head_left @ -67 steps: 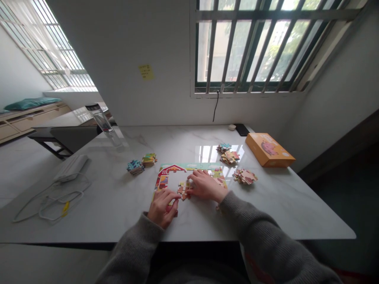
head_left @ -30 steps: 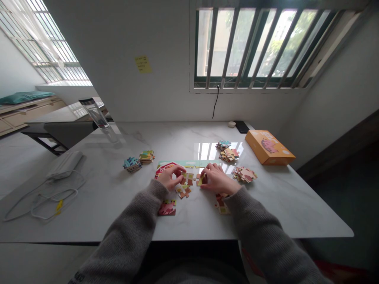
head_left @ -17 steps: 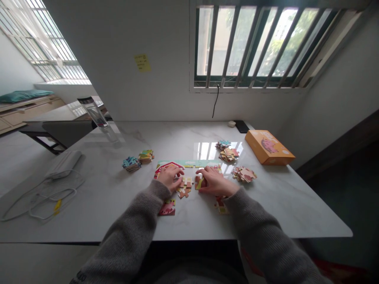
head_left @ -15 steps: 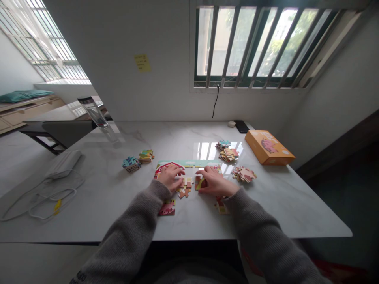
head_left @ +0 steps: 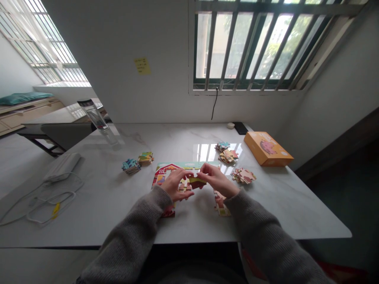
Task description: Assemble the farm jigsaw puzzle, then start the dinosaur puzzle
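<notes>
My right hand [head_left: 216, 179] pinches a green and brown jigsaw puzzle piece [head_left: 197, 182], raised and tilted above the table. My left hand [head_left: 176, 184] is curved beside it, thumb and fingers apart. Between them show loose puzzle pieces [head_left: 184, 185]; I cannot tell whether the left fingertips touch these or the raised piece. Behind the hands lies a partly joined puzzle with a red barn [head_left: 161, 170] at its left and a pale blue strip along its top. More pink and brown pieces [head_left: 220, 203] lie under my right wrist, and red ones [head_left: 169, 212] by my left sleeve.
Puzzle piece stacks stand at left, blue [head_left: 130, 165] and green-yellow [head_left: 145, 158], and at right, blue [head_left: 222, 146], yellow [head_left: 227, 156] and pink [head_left: 243, 175]. An orange box [head_left: 268, 149], a phone [head_left: 241, 127], a glass bottle [head_left: 96, 115] and a white cable [head_left: 44, 211] are around.
My right hand has lifted the green and brown piece from the table and tilted it. My left hand has turned, its thumb now lower and its fingers closer to that piece.
</notes>
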`<state>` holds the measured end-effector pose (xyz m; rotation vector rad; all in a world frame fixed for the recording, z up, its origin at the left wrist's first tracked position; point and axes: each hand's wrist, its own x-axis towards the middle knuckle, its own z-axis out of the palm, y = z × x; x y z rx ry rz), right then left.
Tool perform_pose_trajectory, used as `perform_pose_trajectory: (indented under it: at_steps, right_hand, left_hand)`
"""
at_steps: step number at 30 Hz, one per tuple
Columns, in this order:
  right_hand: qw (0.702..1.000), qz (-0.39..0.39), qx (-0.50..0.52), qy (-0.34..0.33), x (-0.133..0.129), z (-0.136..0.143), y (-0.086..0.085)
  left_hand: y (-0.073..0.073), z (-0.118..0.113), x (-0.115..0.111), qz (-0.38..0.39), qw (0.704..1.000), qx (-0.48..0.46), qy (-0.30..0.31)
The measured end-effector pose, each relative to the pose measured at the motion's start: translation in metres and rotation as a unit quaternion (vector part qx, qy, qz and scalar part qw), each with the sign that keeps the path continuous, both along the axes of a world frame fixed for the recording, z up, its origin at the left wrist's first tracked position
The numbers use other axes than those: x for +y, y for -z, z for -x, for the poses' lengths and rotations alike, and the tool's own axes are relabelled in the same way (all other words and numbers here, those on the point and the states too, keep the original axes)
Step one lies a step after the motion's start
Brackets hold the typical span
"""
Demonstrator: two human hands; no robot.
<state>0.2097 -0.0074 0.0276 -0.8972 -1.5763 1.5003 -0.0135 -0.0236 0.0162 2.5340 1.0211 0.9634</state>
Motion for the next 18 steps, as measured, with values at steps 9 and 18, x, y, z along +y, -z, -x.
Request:
perform_pose_trajectory:
  at_steps: [9, 18]
  right_hand:
    - [0.995, -0.061, -0.031, 0.074, 0.006, -0.001, 0.002]
    - [0.987, -0.091, -0.066, 0.118, 0.014, -0.012, 0.001]
  left_hand:
    - [0.008, 0.004, 0.003, -0.038, 0.999, -0.021, -0.017]
    - [0.014, 0.005, 0.006, -0.028, 0.999, -0.019, -0.011]
